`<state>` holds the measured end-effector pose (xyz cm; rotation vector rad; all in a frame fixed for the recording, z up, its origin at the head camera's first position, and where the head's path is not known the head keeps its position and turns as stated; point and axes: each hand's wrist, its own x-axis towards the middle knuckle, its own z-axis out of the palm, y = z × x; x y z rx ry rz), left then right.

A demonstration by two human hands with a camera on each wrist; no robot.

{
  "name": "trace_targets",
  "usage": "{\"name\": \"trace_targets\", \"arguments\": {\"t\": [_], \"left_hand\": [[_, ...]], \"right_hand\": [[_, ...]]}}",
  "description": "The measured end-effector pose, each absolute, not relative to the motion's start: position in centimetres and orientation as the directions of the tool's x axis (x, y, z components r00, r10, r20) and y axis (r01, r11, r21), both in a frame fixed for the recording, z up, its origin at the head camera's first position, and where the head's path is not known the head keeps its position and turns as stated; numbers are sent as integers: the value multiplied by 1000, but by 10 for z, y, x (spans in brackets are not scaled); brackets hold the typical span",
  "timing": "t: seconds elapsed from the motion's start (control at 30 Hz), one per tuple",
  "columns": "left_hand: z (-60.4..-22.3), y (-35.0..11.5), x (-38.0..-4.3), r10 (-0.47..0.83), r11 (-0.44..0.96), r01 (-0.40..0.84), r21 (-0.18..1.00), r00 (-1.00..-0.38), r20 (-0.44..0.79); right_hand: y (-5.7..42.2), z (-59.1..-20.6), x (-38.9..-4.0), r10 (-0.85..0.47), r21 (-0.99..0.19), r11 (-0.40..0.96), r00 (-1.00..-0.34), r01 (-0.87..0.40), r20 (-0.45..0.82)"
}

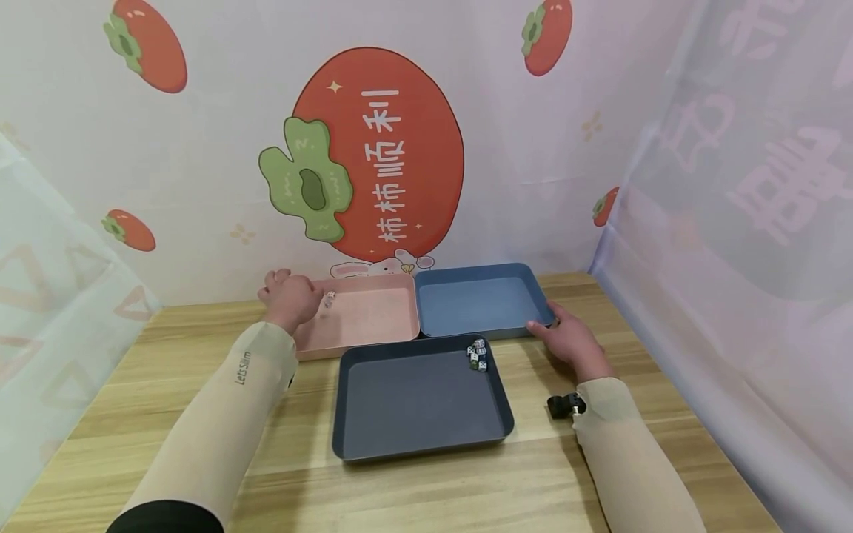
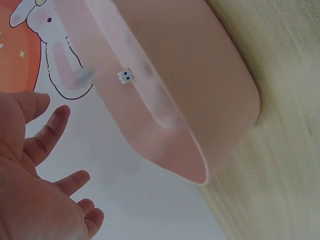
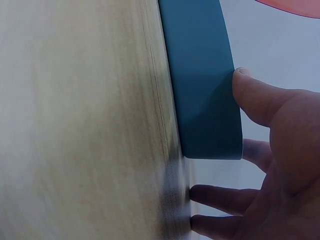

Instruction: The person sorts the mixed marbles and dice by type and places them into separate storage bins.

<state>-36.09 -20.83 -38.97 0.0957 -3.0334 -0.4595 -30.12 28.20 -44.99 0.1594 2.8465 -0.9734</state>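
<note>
- Left hand (image 1: 291, 300): one, over the left end of the pink tray; fingers parted and loosely bent, nothing seen in their grasp. The thumb side and wrist are cropped in the left wrist view.
- Right hand (image 1: 565, 337): one, at the near right corner of the blue tray; fingers extended, thumb tip against the rim, forefinger partly hidden behind the end wall.
- Pink rectangular tray (image 1: 373, 314): left end partly covered by the left hand.
- Small dice (image 1: 329, 298): in the pink tray beside the left hand; blurred, count uncertain. The left wrist view shows one white die (image 2: 125, 76), blue pips legible.
- Grey smudge (image 2: 84, 76): near the left fingertips; too blurred to identify.
- Blue rectangular tray (image 1: 480, 300): just right of the pink one.
- Dark grey rectangular tray (image 1: 420, 400): nearest the person, in front of both.
- Cluster of dice (image 1: 477, 355): far right corner of the grey tray; pieces overlap, exact number unclear.
- Beige sleeves (image 1: 206, 414): two, cut off by the lower frame edge; the left one lettered.
- Black device (image 1: 565, 406): at the right wrist, partly behind the sleeve.
- Wood-grain tabletop (image 1: 520, 481): beneath all trays.
- Printed backdrop (image 1: 500, 185): persimmons and white characters; its rabbit (image 1: 389, 268) is partly hidden by the trays.
</note>
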Motion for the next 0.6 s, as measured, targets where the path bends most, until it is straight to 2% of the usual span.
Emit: {"name": "trace_targets", "arguments": {"t": [0.17,0.6], "left_hand": [[-392,-210,-360,-95,947,-72,312,-994,59],[-396,-210,-358,-49,947,-35,320,-998,36]], "right_hand": [[282,-450,-301,62,-600,786,-985,148,-163],[280,-449,-300,62,-606,781,-984,153,-168]]}}
